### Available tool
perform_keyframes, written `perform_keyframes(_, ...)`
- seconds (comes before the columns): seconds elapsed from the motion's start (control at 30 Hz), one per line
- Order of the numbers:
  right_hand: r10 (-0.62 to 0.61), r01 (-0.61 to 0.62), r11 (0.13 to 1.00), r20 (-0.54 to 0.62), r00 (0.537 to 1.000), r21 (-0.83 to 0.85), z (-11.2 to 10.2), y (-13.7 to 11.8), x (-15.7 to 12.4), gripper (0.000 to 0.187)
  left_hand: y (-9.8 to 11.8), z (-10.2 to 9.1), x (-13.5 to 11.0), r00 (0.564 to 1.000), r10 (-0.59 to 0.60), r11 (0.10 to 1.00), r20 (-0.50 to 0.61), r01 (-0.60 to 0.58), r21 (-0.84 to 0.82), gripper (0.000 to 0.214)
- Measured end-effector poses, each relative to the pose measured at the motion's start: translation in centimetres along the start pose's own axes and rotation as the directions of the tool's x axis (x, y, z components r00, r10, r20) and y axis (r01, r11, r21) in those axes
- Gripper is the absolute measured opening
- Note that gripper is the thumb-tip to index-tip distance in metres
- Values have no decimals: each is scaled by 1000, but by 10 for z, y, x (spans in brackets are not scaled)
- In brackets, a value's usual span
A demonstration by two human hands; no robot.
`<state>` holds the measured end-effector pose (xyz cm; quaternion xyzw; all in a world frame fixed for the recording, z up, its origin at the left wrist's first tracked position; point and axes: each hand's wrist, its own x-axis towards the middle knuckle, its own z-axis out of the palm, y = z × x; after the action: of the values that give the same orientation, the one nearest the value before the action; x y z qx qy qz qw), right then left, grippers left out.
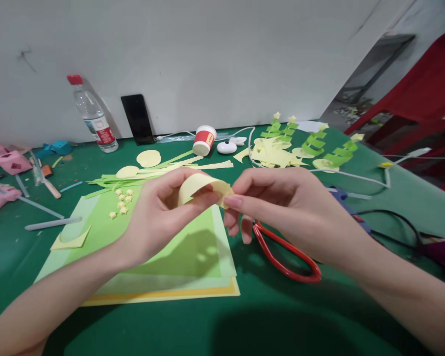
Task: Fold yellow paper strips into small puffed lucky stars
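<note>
Both hands meet above the middle of the table [141,321], over a stack of green and yellow sheets [170,267]. Between them is a pale yellow paper disc [200,187], bent into an arch. The left hand [159,217] pinches its left side, thumb below and fingers [193,200] curled round it; the right hand [282,202] nips the right edge between thumb and forefinger, its other fingers loosely folded. Both grips are closed on the paper and nothing else.

The disc looks very light and thin. It bends freely without creasing, so it is soft rather than stiff, and a hard pinch would probably leave a fold or a dent. It should not slip on dry skin, but it could tear at the edge if pulled apart. The safest hold seems to be at the rim, on opposite sides, with light pressure, as it is held here.

Red-handled scissors [285,257] lie on the table just under the right hand. Two more yellow discs [149,158] and cut strips [170,168] lie behind the hands, with tiny paper stars [122,200] on the green sheet. Towards the far edge stand a bottle [94,118], a phone [137,118] leaning on the wall and a paper cup [203,140]. Green folded chains [319,143] lie at the far right.
</note>
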<state>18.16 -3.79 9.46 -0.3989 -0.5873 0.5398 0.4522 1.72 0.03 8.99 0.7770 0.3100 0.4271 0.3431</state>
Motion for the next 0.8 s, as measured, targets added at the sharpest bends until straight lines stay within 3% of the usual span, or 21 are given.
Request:
perform_keyframes(0.23, 12, -13, 998, -6, 1000, -63, 1, -1, 0, 13, -3, -1, 0, 997, 72, 997, -25, -71, 29, 5)
perform_keyframes(0.4, 65, -66, 997, 35, 997, 46, -2, 0, -1, 12, -7, -3, 1, 961, 273, 958, 38, -275, 75, 13)
perform_keyframes(0.57, 108, -128, 974, 113, 988, 188, -5, -2, -2, 13, -6, -8, 5, 812, 559, 800, 170, -582, 150, 23)
perform_keyframes(0.67, 148, -183, 954, 156, 976, 237, -7, -5, -1, 16, -6, -12, 9, 728, 647, 685, 227, -686, 246, 25)
perform_keyframes(0.8, 163, -201, 951, 171, 972, 236, -9, -4, 0, 15, -12, -13, 10, 606, 752, 523, 259, -788, 325, 44)
